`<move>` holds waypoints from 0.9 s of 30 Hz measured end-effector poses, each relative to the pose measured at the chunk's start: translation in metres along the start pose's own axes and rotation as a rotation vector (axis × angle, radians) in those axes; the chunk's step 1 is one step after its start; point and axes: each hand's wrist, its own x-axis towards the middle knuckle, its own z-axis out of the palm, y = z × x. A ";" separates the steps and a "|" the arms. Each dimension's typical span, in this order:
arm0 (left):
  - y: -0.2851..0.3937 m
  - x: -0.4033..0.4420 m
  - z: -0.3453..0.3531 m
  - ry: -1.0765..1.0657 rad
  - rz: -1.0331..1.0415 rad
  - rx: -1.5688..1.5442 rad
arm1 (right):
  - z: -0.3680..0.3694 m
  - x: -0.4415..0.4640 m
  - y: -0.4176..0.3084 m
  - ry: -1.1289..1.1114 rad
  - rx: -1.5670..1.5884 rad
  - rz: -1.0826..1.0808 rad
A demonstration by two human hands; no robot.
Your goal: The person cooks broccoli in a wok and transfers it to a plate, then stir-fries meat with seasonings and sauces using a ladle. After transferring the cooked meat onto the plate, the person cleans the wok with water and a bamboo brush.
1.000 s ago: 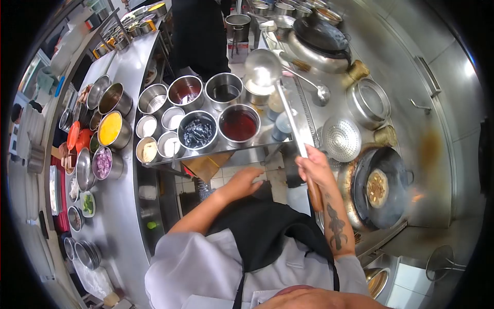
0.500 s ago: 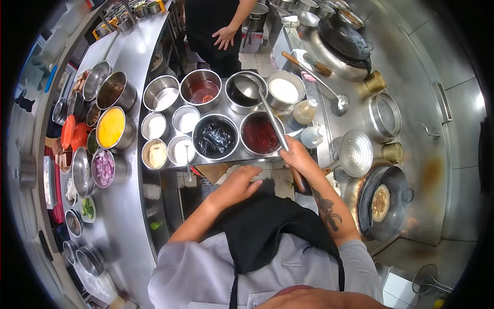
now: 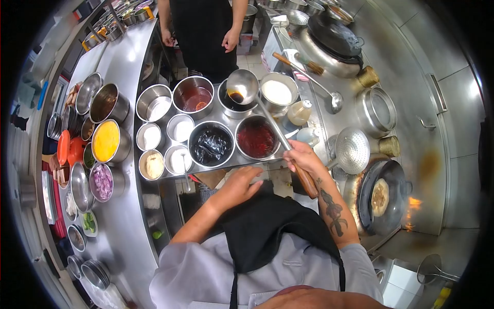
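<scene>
While a round, pale-brown flatbread-like piece (image 3: 380, 198) lies in a dark wok (image 3: 396, 208) at the right of the frame, flames showing beside it, a cook in a black apron (image 3: 267, 226) holds a long-handled ladle (image 3: 274, 125) across the center. The right hand (image 3: 303, 156) is closed around the handle near its wooden end, a grip that probably serves to spare the fingers from the pots. The ladle's bowl (image 3: 244, 81), with a little dark liquid inside, sits above a steel pot (image 3: 237, 112) at upper center; whether it touches the rim cannot be told. It appears to be held near level so that nothing spills. The left hand (image 3: 239, 188), loosely open and holding nothing, rests in front of the apron, apparently out of the ladle's way.

Nearby, a pot of red liquid (image 3: 256, 138) and one of glossy black contents (image 3: 210, 144) stand close together, likely grouped for easy reach. A perforated strainer (image 3: 352, 151) lies between them and the wok, perhaps to be handy to both. At top center, another person (image 3: 203, 36) stands facing the pots, arms lowered.
</scene>
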 end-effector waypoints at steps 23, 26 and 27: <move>-0.017 0.014 0.028 0.018 0.078 -0.075 | -0.003 -0.048 0.007 0.096 0.091 -0.092; -0.024 0.017 0.033 -0.017 0.021 -0.112 | -0.006 -0.051 0.012 0.090 0.102 -0.112; -0.024 0.019 0.034 -0.015 0.014 -0.119 | -0.007 -0.052 0.014 0.085 0.106 -0.120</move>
